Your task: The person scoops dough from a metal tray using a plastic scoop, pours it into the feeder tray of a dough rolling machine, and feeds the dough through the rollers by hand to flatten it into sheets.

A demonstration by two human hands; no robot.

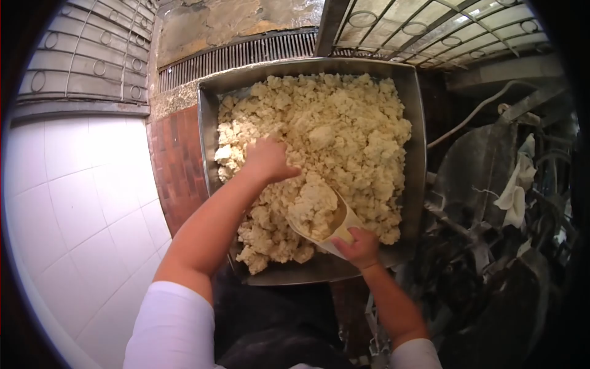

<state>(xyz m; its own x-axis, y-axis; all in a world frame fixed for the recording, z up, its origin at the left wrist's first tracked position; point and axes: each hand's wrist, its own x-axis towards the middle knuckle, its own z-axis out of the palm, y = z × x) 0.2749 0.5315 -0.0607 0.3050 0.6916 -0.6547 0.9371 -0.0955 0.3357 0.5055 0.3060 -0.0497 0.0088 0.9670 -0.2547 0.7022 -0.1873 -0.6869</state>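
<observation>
A large metal tray (pixel 421 154) holds a thick layer of pale yellow, crumbly lumps (pixel 344 135). Near the tray's front, my right hand (pixel 359 247) is closed around the handle of a whitish scoop (pixel 347 229), which is heaped with the same crumbly material. To the left, my left hand (pixel 271 161) rests on the lumps, palm down, with its thumb stretched out toward the scoop's load. Its fingertips are partly hidden in the material.
Dark metal equipment (pixel 485 166) with a pale cloth (pixel 516 187) crowds the right side. White wall tiles (pixel 86 203) and red bricks (pixel 176 166) lie to the left. Behind the tray are a floor grate (pixel 239 56) and barred metal gates (pixel 424 27).
</observation>
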